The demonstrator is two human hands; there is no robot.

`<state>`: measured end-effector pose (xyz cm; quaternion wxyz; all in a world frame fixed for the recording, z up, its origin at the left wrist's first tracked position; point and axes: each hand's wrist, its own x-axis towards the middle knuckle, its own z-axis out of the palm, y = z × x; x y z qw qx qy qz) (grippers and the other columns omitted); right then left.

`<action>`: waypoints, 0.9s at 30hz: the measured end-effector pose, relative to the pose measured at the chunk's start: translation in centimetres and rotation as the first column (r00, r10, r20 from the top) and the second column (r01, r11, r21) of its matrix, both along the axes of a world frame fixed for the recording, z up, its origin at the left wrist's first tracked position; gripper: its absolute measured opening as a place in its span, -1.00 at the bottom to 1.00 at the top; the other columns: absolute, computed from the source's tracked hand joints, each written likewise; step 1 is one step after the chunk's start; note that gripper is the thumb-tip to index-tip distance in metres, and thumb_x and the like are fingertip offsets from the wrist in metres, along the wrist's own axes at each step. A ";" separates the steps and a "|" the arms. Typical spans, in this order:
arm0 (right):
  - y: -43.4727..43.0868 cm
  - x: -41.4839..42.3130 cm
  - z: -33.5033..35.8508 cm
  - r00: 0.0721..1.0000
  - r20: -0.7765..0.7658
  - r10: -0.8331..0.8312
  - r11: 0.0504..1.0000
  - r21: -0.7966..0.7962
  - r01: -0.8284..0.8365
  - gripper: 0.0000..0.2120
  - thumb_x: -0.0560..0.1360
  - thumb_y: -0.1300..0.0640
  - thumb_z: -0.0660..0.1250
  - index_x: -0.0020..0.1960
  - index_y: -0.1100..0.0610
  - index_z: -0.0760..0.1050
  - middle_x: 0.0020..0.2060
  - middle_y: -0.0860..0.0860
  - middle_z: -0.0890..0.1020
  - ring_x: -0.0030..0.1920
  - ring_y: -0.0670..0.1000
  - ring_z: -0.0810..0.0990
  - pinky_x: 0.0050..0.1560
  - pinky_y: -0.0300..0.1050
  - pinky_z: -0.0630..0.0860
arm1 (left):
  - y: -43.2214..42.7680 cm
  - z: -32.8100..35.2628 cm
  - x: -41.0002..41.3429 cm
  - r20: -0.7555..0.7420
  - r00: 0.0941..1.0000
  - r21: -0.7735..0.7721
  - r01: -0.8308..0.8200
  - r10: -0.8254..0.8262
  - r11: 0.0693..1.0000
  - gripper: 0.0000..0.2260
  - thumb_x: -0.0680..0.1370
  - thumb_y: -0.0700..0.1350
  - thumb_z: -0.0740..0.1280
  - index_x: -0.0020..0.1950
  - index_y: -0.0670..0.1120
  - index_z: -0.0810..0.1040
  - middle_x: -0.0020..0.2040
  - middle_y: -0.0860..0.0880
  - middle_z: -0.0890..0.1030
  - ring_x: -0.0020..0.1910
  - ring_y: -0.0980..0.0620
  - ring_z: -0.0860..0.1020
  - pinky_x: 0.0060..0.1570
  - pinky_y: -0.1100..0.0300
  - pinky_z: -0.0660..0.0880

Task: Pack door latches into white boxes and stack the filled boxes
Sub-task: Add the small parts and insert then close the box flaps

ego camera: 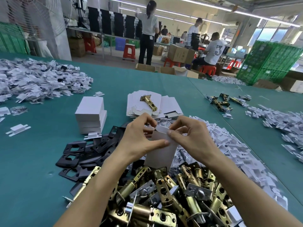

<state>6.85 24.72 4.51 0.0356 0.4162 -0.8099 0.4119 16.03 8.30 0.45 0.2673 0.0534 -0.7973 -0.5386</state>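
Note:
Both of my hands hold one white box upright above the pile of brass door latches. My left hand grips its left side, thumb across the front. My right hand pinches the top flap at the box's upper edge. A stack of closed white boxes stands to the left on the green table. Flat unfolded boxes lie behind my hands, with a single brass latch lying on top of them.
Black strike plates are spread left of the latch pile. White plastic parts are heaped on the right and at the far left. More latches lie at the far right. People work at benches beyond the table.

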 end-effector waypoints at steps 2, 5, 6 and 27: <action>0.0 0.0 0.0 1.000 -0.012 -0.003 1.000 0.007 0.003 -0.88 0.46 0.13 0.49 -0.19 0.02 0.56 -0.27 -0.15 0.66 -0.18 -0.21 0.66 -0.22 -0.20 0.61 | 1.2 -0.1 -0.2 0.111 0.993 -0.104 -0.025 0.037 0.994 -0.37 0.20 0.27 0.58 0.02 0.11 0.28 -0.02 0.09 0.56 -0.14 0.12 0.60 -0.29 0.19 0.59; -0.2 0.0 -0.1 1.000 0.000 -0.018 1.000 -0.018 0.018 -0.86 0.45 0.15 0.49 -0.22 0.05 0.55 -0.30 -0.14 0.65 -0.24 -0.19 0.64 -0.28 -0.30 0.53 | 1.8 -0.4 -0.3 0.246 0.967 -0.261 -0.004 0.071 0.965 -0.23 0.15 0.38 0.50 0.07 0.11 0.10 -0.02 0.16 0.38 -0.10 0.20 0.45 -0.34 0.21 0.40; -0.3 0.0 -0.2 1.000 0.002 -0.027 0.999 -0.033 0.027 -0.85 0.45 0.13 0.50 -0.23 0.06 0.55 -0.32 -0.13 0.64 -0.26 -0.18 0.62 -0.30 -0.33 0.50 | 1.7 -0.4 -0.3 0.264 0.962 -0.278 0.010 0.067 0.961 -0.23 0.15 0.38 0.50 0.07 0.11 0.10 -0.03 0.15 0.38 -0.11 0.18 0.45 -0.34 0.20 0.38; -1.5 0.2 0.8 0.993 -0.119 0.019 0.997 0.080 -0.010 -0.91 0.47 0.15 0.48 -0.17 0.04 0.60 -0.22 -0.07 0.66 -0.22 -0.13 0.64 -0.24 -0.32 0.53 | -0.5 0.3 -0.1 0.066 0.995 0.173 0.061 -0.074 0.983 -0.67 0.35 -0.20 0.63 -0.16 0.05 0.50 0.06 -0.05 0.64 -0.12 -0.12 0.71 -0.14 0.06 0.63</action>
